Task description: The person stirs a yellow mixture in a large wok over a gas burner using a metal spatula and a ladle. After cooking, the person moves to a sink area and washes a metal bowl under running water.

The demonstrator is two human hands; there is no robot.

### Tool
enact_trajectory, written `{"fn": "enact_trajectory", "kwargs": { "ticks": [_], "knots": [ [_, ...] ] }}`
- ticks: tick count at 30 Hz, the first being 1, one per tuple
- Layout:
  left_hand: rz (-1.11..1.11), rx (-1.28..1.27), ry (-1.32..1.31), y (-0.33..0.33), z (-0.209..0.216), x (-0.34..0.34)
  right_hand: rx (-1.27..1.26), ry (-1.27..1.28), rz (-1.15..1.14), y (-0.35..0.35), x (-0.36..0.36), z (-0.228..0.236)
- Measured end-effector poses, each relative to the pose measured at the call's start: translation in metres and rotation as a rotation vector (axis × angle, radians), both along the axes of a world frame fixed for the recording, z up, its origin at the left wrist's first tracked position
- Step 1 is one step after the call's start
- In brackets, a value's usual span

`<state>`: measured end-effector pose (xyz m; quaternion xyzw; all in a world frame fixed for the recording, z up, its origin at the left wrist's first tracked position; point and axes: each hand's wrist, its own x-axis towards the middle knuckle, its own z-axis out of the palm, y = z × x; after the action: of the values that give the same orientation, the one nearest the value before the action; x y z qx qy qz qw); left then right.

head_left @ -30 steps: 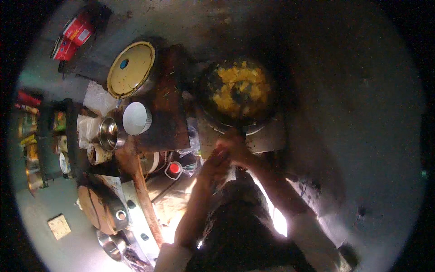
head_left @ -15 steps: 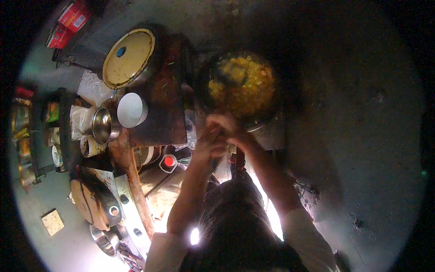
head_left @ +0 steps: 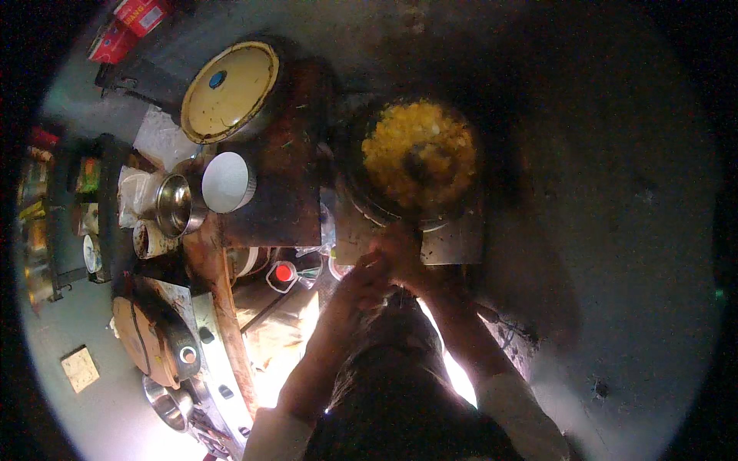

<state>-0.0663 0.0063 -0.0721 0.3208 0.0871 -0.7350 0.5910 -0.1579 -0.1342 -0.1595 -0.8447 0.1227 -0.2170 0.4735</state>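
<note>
In the head view, our left hand [head_left: 361, 280] and right hand [head_left: 400, 253] are pressed together at centre frame, just below the dark pan [head_left: 361, 203] of yellow food [head_left: 419, 154]; whether they clamp anything between them we cannot tell in the dim light. Compared with a second ago, the hands have stayed joined and sit at the pan's near rim as before, while the whole scene has drifted as our head moved, so the work at the pan seems paused rather than advanced. At upper left lie red packets [head_left: 127, 23] with pale lettering, a round yellow lid [head_left: 231, 91] with a blue knob, a white round container [head_left: 227, 182] and a steel cup [head_left: 175, 206]. A red-capped bottle [head_left: 284, 273] stands left of the hands.
</note>
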Motion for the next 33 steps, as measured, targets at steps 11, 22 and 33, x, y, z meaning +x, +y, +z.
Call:
{"fn": "enact_trajectory", "kwargs": {
  "ticks": [11,22,33],
  "knots": [
    [-0.114,-0.287,-0.179,0.012,-0.034,0.032,-0.006,0.02,-0.182,0.027,0.018,0.03],
    [-0.166,0.147,-0.116,-0.014,-0.031,0.027,-0.006,0.109,-0.217,0.035,0.022,0.028],
    [-0.381,0.04,-1.042,0.001,0.016,0.018,-0.123,-0.064,-0.254,0.042,0.014,0.04]
  ]
}}
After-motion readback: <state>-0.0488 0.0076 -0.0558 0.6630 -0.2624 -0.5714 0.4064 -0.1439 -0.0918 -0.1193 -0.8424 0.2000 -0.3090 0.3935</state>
